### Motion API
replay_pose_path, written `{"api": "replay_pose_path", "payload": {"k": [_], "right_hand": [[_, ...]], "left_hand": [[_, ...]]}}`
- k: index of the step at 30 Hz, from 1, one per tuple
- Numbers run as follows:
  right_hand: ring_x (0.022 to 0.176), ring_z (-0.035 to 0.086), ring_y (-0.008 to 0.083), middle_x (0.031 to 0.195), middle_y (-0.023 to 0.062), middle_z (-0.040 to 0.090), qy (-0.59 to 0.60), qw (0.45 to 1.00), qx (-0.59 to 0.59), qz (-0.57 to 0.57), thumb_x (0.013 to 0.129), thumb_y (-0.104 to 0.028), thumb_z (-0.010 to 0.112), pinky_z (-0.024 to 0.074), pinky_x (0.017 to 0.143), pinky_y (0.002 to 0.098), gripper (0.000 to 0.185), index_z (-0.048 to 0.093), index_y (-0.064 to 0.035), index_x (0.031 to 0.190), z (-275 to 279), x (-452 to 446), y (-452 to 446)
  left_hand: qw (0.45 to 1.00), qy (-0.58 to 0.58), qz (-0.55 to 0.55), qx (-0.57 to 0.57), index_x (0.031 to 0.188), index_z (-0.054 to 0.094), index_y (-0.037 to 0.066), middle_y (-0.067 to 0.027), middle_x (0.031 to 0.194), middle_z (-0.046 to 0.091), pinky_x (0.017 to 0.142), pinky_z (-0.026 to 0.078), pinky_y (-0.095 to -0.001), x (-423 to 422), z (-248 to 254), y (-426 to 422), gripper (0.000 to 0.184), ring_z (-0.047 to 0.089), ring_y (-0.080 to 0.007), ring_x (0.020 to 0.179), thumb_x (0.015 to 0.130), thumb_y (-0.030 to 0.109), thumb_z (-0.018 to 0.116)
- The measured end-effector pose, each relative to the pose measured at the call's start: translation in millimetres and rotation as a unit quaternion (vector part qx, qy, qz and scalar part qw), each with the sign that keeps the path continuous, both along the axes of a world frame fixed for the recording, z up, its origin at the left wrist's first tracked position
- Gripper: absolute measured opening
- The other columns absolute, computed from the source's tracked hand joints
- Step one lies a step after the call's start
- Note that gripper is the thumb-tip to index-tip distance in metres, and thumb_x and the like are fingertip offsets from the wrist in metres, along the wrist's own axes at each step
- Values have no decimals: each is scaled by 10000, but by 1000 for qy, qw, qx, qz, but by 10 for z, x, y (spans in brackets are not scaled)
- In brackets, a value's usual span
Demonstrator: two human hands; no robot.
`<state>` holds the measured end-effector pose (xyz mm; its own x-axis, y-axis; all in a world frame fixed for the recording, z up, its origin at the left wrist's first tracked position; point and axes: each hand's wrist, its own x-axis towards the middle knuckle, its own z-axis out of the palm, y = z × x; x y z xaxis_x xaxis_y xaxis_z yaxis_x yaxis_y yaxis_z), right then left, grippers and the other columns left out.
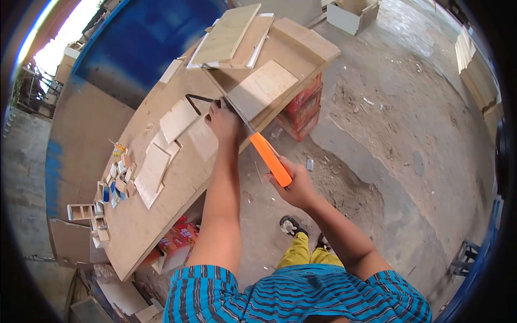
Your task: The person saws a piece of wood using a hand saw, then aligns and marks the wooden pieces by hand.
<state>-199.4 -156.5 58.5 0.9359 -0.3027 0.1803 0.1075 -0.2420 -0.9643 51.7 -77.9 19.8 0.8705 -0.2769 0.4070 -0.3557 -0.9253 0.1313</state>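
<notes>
My right hand (295, 183) is wrapped round the long orange handle of a handsaw (271, 159). The saw's thin blade, seen nearly edge-on, runs up and left across the workbench (183, 183), past a pale wooden board (264, 89). On the bench just left of the blade, my left hand (222, 121) presses down with its fingers curled. Beside its fingertips lies a dark bent bar (195, 98). What those fingers hold is hidden. Thin wooden panels (179, 119) lie left of this hand.
Stacked boards (229, 35) sit at the bench's far end. Small wood offcuts (121, 177) and a little wooden frame (81, 212) lie at its left end. Red crates (301, 110) stand beneath the bench. A white box (344, 19) rests on the dusty floor beyond.
</notes>
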Motion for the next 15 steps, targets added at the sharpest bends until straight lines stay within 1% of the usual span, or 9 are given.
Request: {"api": "replay_pose_path", "payload": {"k": [1, 3, 5, 6, 7, 9, 12, 13, 15], "right_hand": [[624, 564, 343, 702, 141, 567, 6, 1000, -9, 6, 786, -126, 693, 452, 579, 347, 206, 542, -40, 896, -39, -34, -38], [606, 555, 329, 699, 137, 568, 61, 996, -61, 21, 780, -129, 702, 446, 564, 360, 191, 559, -42, 872, -39, -316, -16], [717, 580, 377, 787, 175, 588, 28, 996, -64, 50, 771, -159, 712, 467, 631, 413, 225, 575, -38, 902, -209, -806, 13], [724, 591, 362, 775, 150, 590, 29, 996, -73, 47, 768, -168, 718, 477, 640, 412, 235, 588, -49, 922, -278, -1103, 15], [666, 595, 335, 723, 127, 581, 20, 996, -71, 57, 755, -158, 733, 474, 590, 392, 215, 606, -57, 895, -239, -1341, -28], [594, 586, 313, 663, 104, 565, 56, 995, -67, 46, 738, -152, 752, 462, 530, 371, 196, 609, -54, 831, -102, -1648, -73], [545, 574, 301, 635, 99, 561, 60, 996, -57, 18, 728, -154, 762, 451, 495, 359, 195, 606, -51, 785, 34, -1627, -95], [577, 582, 314, 655, 114, 566, 77, 995, -54, 10, 732, -155, 759, 455, 512, 364, 202, 596, -50, 789, 83, -1514, -103], [609, 587, 328, 670, 129, 570, 21, 999, -46, 15, 754, -161, 739, 459, 531, 366, 191, 593, -46, 796, 76, -1196, -79]], "left_hand": [[1000, 11, 0, 2, 1221, 529, 82, -124, 1181, 518, 931, 303, -491, 4, -12, 6, 412, 451, -270, 1169, 840, 215, 448], [1000, 27, -3, 6, 1223, 530, 90, -122, 1189, 518, 936, 303, -492, 36, 2, 4, 410, 455, -264, 1171, 844, 221, 445], [1000, 31, -2, 3, 1227, 536, 78, -122, 1189, 518, 943, 298, -492, 50, -39, 16, 414, 460, -266, 1164, 842, 211, 457], [1000, 31, 0, 1, 1229, 539, 72, -122, 1189, 517, 946, 295, -492, 72, -48, 23, 416, 462, -267, 1161, 842, 206, 463], [999, 31, -5, -17, 1229, 542, 64, -122, 1186, 518, 948, 291, -493, 34, -34, 32, 419, 463, -269, 1157, 839, 199, 473], [998, 34, -16, -51, 1231, 549, 49, -121, 1180, 518, 952, 284, -496, -129, -8, 13, 424, 465, -272, 1150, 832, 184, 493], [999, 17, 18, -47, 1228, 556, 29, -123, 1178, 517, 951, 277, -501, -357, 68, 10, 434, 461, -280, 1147, 821, 177, 522], [999, 16, 17, -42, 1228, 555, 33, -121, 1180, 517, 949, 277, -502, -375, 61, 19, 441, 459, -282, 1148, 816, 188, 528], [999, 11, 13, -34, 1227, 552, 41, -116, 1184, 517, 945, 276, -504, -393, 71, 21, 455, 456, -284, 1151, 805, 212, 541]]}}
